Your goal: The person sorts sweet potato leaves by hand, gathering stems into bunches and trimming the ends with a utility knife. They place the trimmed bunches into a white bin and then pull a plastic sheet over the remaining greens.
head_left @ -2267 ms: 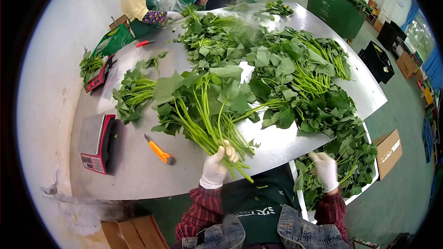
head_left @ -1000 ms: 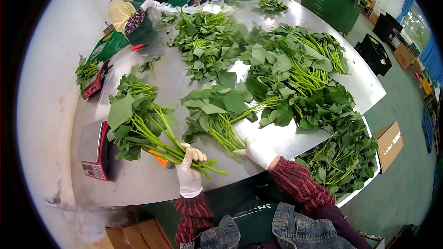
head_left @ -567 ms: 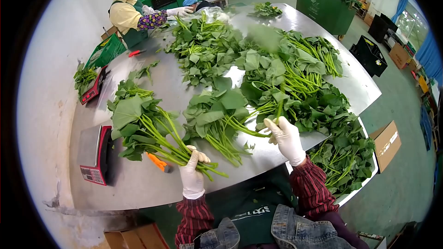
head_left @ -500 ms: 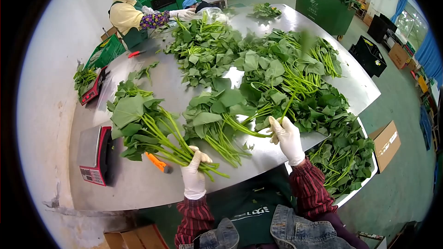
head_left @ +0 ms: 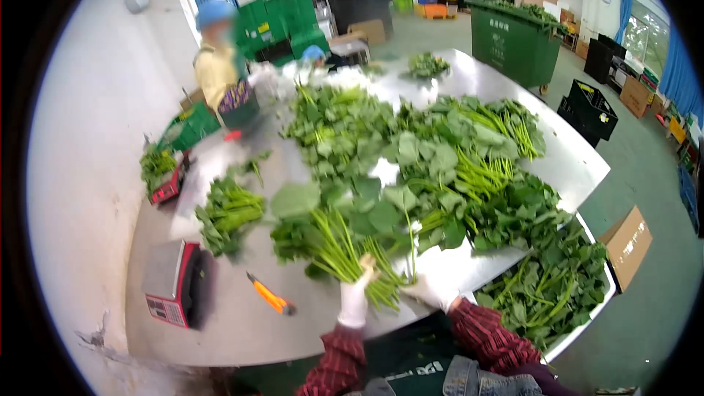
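My left hand (head_left: 356, 299), in a white glove, is closed round the stems of a bunch of leafy greens (head_left: 334, 246), its leaves pointing away from me. Just to the right, my gloved right hand (head_left: 434, 292) pinches the lower end of a single upright stem (head_left: 411, 246) with a leaf on top. Beyond both hands a large heap of greens (head_left: 433, 150) covers the middle of the metal table (head_left: 242, 323). A separate bunch (head_left: 231, 213) lies to the left. An orange cutter (head_left: 270, 296) rests on the table left of my left hand.
A red scale (head_left: 176, 286) stands at the left edge, with a second scale (head_left: 170, 185) holding greens behind it. A white bin (head_left: 611, 286) of greens is at the right. A co-worker (head_left: 220, 73) stands at the far left. Green dumpster (head_left: 510, 44) behind.
My left hand has moved right with its bunch, beside the middle stems. My right hand has come down and left, now holding an upright stem. The view has shifted.
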`<state>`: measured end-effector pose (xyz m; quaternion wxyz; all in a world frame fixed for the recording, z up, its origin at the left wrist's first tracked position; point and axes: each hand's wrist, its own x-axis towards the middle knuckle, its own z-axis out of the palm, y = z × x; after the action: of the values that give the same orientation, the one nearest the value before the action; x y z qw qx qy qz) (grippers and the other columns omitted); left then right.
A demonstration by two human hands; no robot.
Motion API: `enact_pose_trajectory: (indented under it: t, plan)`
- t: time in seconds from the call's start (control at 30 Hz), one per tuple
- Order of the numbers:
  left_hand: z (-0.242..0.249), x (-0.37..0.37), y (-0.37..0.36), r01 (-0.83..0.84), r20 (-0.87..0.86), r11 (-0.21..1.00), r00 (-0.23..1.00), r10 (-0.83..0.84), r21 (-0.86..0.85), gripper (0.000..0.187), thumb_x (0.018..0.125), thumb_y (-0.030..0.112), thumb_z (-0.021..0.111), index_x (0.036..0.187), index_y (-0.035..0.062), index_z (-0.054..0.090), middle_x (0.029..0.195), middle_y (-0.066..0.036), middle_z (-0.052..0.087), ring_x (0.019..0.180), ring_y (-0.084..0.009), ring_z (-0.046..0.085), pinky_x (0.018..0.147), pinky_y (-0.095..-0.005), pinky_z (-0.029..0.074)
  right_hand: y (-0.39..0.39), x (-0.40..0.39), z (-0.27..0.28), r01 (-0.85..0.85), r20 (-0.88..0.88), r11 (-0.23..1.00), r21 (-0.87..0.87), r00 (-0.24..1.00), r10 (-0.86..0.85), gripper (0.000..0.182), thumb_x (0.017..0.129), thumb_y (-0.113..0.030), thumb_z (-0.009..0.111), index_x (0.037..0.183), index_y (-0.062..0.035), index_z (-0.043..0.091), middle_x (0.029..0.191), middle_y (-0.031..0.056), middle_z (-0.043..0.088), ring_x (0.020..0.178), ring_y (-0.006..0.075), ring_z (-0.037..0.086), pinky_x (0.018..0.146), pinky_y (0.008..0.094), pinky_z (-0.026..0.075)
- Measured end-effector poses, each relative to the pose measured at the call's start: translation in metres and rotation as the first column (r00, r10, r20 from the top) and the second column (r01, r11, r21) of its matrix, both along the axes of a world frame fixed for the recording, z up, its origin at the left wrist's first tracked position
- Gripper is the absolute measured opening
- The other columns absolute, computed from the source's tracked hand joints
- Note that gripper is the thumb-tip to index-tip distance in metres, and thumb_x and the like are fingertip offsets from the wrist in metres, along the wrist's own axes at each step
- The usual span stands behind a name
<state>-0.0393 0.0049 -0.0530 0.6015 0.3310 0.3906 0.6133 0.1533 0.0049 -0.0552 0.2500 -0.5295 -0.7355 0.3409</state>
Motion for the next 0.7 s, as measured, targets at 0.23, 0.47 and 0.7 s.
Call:
enact_pose_trajectory:
  t: [0.23, 0.47, 0.7]
  plan:
    - [0.001, -0.004, -0.003, -0.031, 0.133, 0.999, 0.990, 0.035, -0.037, 0.010, 0.086, -0.001, 0.055, 0.094, 0.0021, 0.050, 0.132, -0.023, 0.041, 0.121, -0.0344, 0.044, 0.094, -0.0473, 0.045, 0.005, 0.001, -0.006, -0.089, 0.286, 0.980, 0.177, 0.958, 0.035, 0.044, 0.084, -0.046, 0.056, 0.075, -0.0030, 0.065, 0.052, 0.0106, 0.058, 0.047, 0.0276, 0.057, 0.053, 0.0403, 0.046]
    - [-0.001, -0.005, -0.005, -0.059, 0.177, 0.998, 0.982, 0.063, -0.031, 0.010, 0.085, -0.001, 0.056, 0.093, 0.0026, 0.051, 0.132, -0.024, 0.041, 0.122, -0.0358, 0.043, 0.096, -0.0495, 0.043, 0.007, 0.006, 0.013, -0.239, 0.217, 0.909, -0.341, 0.921, 0.323, 0.038, 0.083, -0.036, 0.055, 0.066, -0.0029, 0.064, 0.055, 0.0065, 0.059, 0.047, 0.0188, 0.055, 0.049, 0.0321, 0.045]
    - [-0.002, -0.009, -0.007, -0.064, 0.236, 0.997, 0.969, 0.074, -0.049, 0.009, 0.084, -0.001, 0.058, 0.091, 0.0028, 0.052, 0.129, -0.024, 0.044, 0.121, -0.0348, 0.044, 0.095, -0.0487, 0.044, -0.012, 0.078, 0.154, 0.047, -0.482, 0.900, -0.434, 0.832, -0.276, 0.024, 0.085, -0.020, 0.058, 0.074, 0.0001, 0.065, 0.060, 0.0009, 0.058, 0.044, 0.0044, 0.041, 0.043, 0.0214, 0.033]
